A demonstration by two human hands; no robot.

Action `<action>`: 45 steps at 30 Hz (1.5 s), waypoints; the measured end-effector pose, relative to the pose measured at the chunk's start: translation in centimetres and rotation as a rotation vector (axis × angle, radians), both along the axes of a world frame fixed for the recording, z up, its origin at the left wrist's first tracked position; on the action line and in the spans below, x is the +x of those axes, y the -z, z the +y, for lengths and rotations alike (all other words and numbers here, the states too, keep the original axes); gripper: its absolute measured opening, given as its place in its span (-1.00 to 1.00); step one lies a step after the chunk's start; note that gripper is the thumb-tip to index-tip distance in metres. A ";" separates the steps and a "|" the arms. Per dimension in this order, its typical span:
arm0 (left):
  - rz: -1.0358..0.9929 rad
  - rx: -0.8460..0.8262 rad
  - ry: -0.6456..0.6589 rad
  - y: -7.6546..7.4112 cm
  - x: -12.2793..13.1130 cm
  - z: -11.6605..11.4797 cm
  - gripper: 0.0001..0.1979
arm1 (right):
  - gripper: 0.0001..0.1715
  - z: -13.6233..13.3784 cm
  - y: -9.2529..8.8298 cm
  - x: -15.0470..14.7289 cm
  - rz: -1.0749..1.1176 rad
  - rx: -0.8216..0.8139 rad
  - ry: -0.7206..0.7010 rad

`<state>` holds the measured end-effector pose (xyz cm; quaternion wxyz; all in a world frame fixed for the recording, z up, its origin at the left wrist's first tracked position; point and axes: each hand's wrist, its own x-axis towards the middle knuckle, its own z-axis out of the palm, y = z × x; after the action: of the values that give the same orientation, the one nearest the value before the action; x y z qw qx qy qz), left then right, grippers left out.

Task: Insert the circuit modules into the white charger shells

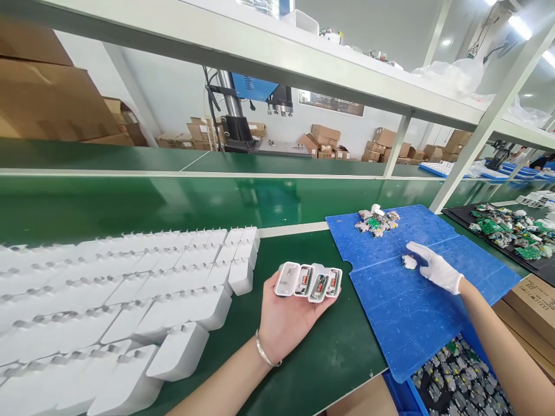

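My left hand (286, 318) is bare, palm up, with a silver bracelet at the wrist. It holds a row of several white charger housings (309, 282) with their open ends facing up, circuit parts showing inside some. My right hand (436, 267) wears a white glove and reaches over the blue corrugated sheet (403, 312). Its fingertips touch a small circuit part (408, 262) lying on the sheet. A small pile of the same circuit parts (376, 221) lies at the sheet's far edge.
Rows of white charger housings (117, 300) cover the green bench at left. A blue bin of circuit parts (459, 375) sits at the near right. A black tray with green boards (507, 228) lies far right. A green conveyor (173, 199) and shelf post (472, 138) stand behind.
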<state>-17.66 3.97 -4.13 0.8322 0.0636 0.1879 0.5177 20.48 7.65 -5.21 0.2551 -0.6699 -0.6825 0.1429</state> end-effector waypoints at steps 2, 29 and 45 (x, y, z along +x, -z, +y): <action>-0.007 0.001 0.007 0.0 0.0 0.0 -0.75 | -0.28 -0.3 -0.2 -0.5 -0.006 0.009 0.123; 0.037 -0.003 0.025 -0.5 0.0 -0.2 -0.75 | -0.18 -0.2 -1.3 -2.8 0.070 -0.242 -0.151; -0.015 -0.018 0.057 -0.3 0.2 -0.3 -0.73 | -0.68 -3.6 -2.8 -9.1 0.012 0.124 -0.139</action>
<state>-17.45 3.70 -3.83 0.8485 0.0576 0.1844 0.4927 11.38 4.01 -2.45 0.2896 -0.6030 -0.7333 0.1220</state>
